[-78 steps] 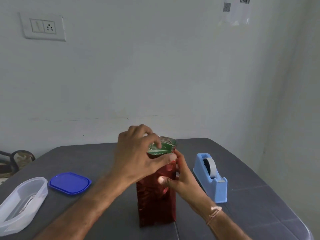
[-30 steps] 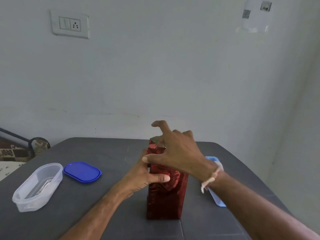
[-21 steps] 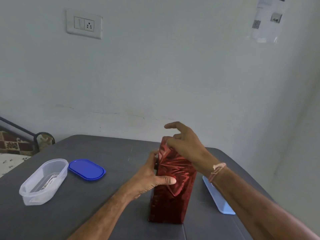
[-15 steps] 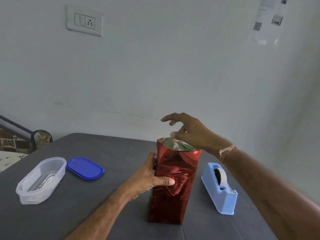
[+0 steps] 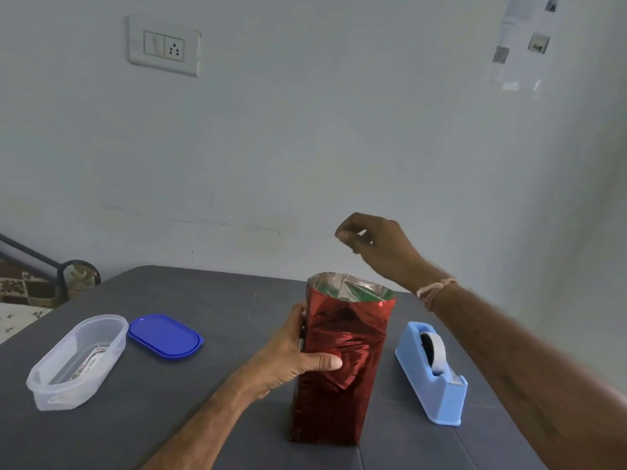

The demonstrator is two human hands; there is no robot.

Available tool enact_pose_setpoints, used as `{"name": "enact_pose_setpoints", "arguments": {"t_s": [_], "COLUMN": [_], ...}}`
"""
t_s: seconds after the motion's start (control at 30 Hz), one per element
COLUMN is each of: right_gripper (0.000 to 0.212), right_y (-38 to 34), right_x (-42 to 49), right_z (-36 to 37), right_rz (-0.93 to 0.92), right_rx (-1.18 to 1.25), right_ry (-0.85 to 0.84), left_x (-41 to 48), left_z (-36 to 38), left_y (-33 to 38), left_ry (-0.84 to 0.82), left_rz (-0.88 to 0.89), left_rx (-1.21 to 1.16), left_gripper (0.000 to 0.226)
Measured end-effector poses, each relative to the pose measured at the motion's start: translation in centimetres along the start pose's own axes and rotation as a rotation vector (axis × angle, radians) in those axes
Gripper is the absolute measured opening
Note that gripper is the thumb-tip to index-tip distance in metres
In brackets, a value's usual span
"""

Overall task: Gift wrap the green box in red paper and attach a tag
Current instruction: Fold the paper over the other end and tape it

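Note:
The green box stands upright on the grey table [image 5: 203, 300], sheathed in shiny red paper [image 5: 342, 368]. The paper's top end stands open, and a strip of the green box [image 5: 361, 294] shows inside the silvery rim. My left hand [image 5: 291, 361] grips the wrapped box from its left side, thumb across the front. My right hand [image 5: 376, 245] hovers above and behind the box top, apart from the paper, fingers loosely curled and holding nothing I can see.
A light blue tape dispenser [image 5: 431, 371] stands just right of the box. At the left lie a clear oval container [image 5: 78, 361] with a small printed paper piece inside and its blue lid [image 5: 164, 336]. A wall rises behind the table.
My right hand has let go of the paper's top edge and risen above the box. The folded-down top has sprung open. My left hand keeps its grip on the box.

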State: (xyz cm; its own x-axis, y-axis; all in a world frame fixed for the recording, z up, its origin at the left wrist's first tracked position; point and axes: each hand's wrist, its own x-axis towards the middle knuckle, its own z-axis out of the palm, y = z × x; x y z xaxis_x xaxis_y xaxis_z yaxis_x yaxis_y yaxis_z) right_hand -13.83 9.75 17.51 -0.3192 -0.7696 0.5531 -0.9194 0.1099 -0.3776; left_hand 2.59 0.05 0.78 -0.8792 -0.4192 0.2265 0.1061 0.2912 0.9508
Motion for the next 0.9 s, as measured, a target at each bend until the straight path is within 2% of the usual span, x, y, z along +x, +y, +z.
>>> {"name": "enact_pose_setpoints", "arguments": {"t_s": [0.17,0.3,0.47,0.63,0.8,0.9], "right_gripper": [0.040,0.072,0.046,0.045,0.065,0.076], "right_y": [1.6,3.6,2.2,2.6,3.9,4.4], "right_x": [-7.1,-14.1,-16.9,-16.7,-16.5,-16.2], "right_z": [-0.8,3.1,5.9,6.5,7.0,6.5], "right_rz": [0.143,0.355,0.239,0.212,0.116,0.080], "right_rx": [0.340,0.594,0.734,0.662,0.437,0.230], "right_ry": [0.245,0.215,0.124,0.123,0.065,-0.001], "left_x": [-0.2,-0.7,-1.8,-2.8,-2.6,-2.4], "left_z": [0.2,1.1,2.5,2.8,2.0,1.6], "left_y": [0.0,0.1,0.7,1.2,1.7,2.8], "left_ry": [0.016,0.084,0.241,0.286,0.278,0.223], "left_rz": [0.037,0.126,0.210,0.237,0.212,0.216], "left_rx": [0.021,0.065,0.172,0.261,0.517,0.685], "left_gripper": [0.086,0.088,0.091,0.087,0.113,0.109]}}
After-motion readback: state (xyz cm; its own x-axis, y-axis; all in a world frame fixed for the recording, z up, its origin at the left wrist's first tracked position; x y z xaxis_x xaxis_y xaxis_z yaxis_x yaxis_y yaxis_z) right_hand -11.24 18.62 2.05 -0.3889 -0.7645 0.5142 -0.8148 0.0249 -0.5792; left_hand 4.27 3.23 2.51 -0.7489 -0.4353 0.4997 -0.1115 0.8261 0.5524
